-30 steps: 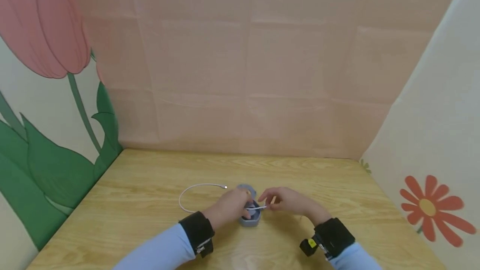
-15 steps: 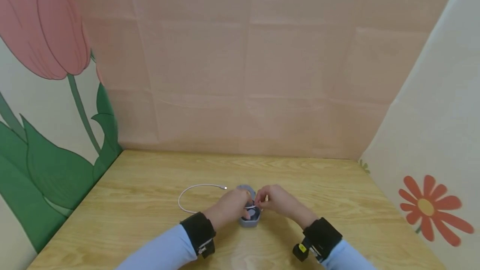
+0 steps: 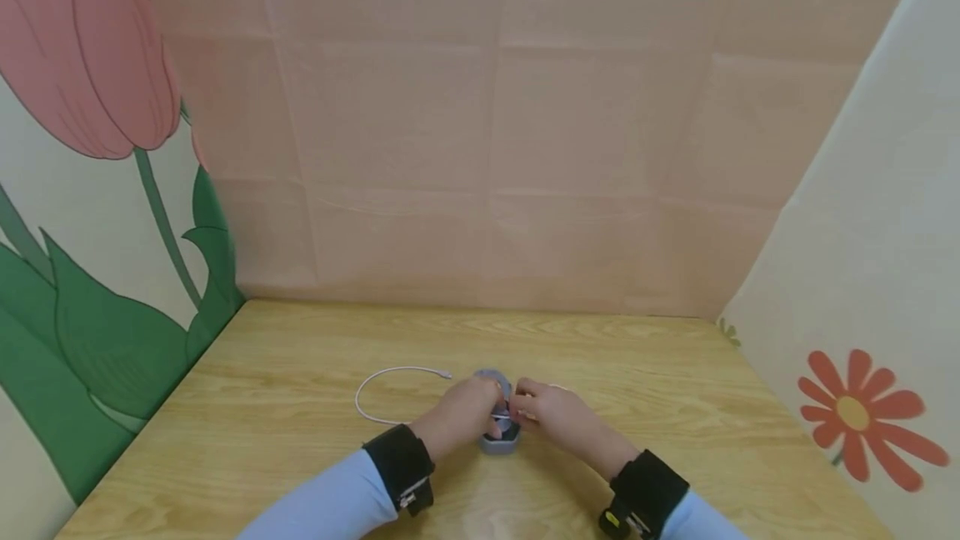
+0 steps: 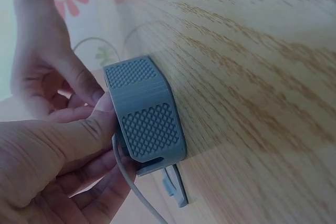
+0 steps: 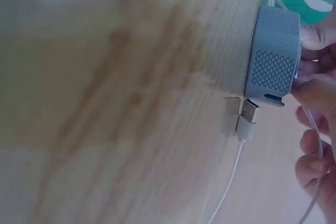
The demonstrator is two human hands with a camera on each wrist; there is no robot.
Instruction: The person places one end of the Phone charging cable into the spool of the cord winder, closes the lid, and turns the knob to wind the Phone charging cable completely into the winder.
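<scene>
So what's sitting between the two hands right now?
The small grey case sits between the left hand and the right hand, with the white cable crossing its top; the head view shows it.

Soft, even light fills the head view, bright without glare, and the hands cast only faint shadows on the bench [image 3: 300, 407]. The wide lens bends the walls outward at the edges. The left wrist view is sharp on the grey case [image 4: 144, 116], while the near fingers [image 4: 58, 145] go soft. The right wrist view is blurred across the wood and washed out at its upper left.
</scene>
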